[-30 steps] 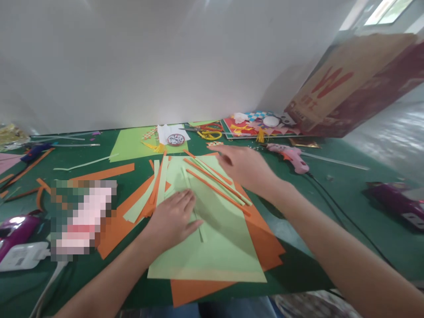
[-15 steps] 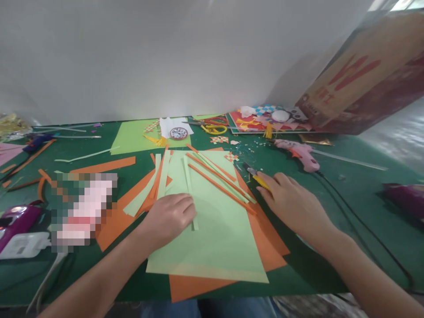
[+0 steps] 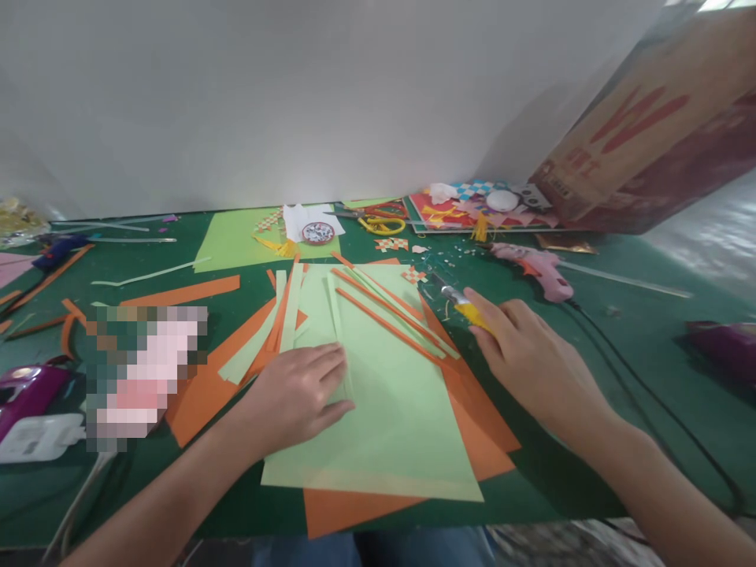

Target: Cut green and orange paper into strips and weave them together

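Note:
My left hand [image 3: 301, 391] rests on the light green sheet [image 3: 402, 441], palm down. Its thumb stands apart from the fingers, and its fingertips touch a narrow light green strip [image 3: 335, 307]. My right hand [image 3: 535, 362] is closed round a yellow utility knife [image 3: 471, 310], just right of the sheet, with the metal end facing forward and left. Thin orange strips [image 3: 390, 324] and green ones lie across the sheet's upper right. More green strips [image 3: 289, 311] fan out by its upper left corner. Orange sheets [image 3: 478, 425] show from underneath.
A pink glue gun [image 3: 546, 272] with a black cord lies to the right. Scissors [image 3: 381, 224], a round patterned badge [image 3: 317, 233] and small woven paper pieces [image 3: 391, 245] are at the back. A paper bag [image 3: 643, 126] leans at right. A blurred-out pinkish object [image 3: 153, 366] lies at left.
My left hand's thumb has spread away from the fingers, which now flatten on the sheet. My right hand, holding the utility knife, has moved slightly right.

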Motion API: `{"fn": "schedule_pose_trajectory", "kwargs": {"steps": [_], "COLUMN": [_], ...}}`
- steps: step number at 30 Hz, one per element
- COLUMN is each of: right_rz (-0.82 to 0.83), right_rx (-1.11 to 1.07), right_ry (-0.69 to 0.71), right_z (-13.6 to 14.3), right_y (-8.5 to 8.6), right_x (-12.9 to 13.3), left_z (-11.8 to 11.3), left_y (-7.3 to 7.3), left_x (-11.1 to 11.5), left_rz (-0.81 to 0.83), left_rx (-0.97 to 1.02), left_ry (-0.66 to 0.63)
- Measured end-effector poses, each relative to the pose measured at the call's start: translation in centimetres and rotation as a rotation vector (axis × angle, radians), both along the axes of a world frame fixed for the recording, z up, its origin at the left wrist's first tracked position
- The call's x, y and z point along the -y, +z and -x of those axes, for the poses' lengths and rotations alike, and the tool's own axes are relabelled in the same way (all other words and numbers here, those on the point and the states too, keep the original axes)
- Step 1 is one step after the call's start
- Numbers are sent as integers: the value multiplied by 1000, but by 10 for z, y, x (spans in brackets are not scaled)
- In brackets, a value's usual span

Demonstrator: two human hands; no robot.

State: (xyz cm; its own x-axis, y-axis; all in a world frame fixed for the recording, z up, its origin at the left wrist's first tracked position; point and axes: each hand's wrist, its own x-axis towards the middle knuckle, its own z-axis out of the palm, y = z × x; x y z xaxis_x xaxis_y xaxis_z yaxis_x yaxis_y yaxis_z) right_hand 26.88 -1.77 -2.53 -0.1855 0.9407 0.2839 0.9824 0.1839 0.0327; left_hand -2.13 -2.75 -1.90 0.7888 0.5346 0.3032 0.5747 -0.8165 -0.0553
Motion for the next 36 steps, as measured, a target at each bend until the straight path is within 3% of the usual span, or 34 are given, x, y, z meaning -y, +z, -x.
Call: {"fn": "schedule_pose_trajectory", "kwargs": {"steps": [2,7,10,17,36], "right_rz": [-27,-6,31,86,36], "right_rx": [-35,-103,-109,-177,-104], "right_ry": [92,523,648,714,680], "right_z": [3,16,24,32,42], "right_y": [2,-1,-4,-3,-1], "right_x": [8,40,57,65,72], "left_z": [0,-1,-2,-5,-5], "left_y": [0,-1,-2,0,0], "left_x": [-1,-3,-4,-6,-6], "left_rz": [-6,35,86,155,207], "left_rx": [13,66,77,80,72], "left_ry": [7,-45,-83,-79,-87]}}
